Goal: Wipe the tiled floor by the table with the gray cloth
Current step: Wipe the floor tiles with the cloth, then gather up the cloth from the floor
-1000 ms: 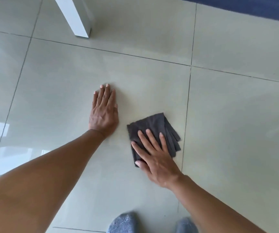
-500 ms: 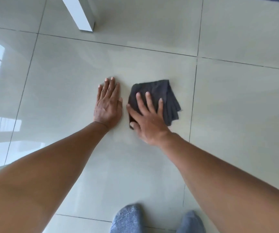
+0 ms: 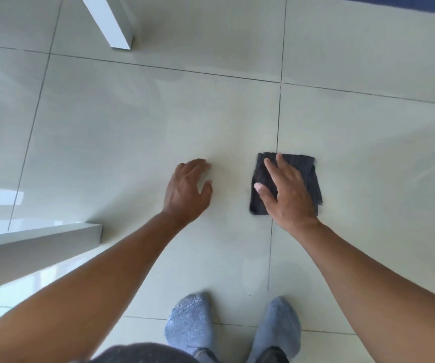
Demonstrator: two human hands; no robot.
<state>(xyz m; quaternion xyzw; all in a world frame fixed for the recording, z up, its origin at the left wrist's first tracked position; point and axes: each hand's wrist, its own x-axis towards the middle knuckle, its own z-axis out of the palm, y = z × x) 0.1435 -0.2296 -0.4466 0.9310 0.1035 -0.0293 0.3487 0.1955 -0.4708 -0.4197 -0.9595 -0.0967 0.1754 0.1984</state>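
Fingers [image 3: 272, 166] of right hand [image 3: 287, 195] spread flat, pressing gray cloth [image 3: 312, 179] onto floor [image 3: 132, 127] across tile seam. Left hand [image 3: 186, 191] loosely curled, holding nothing. Mid-wipe; next stroke needs steady downward pressure.

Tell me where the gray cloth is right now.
In the head view, the gray cloth lies flat on the tiled floor right of centre, under the right hand, straddling a grout line.

Two feet in gray socks [image 3: 189, 323] are planted at the lower edge. A dark blue strip, perhaps a rug [image 3: 405, 3], is seen along the upper right edge.
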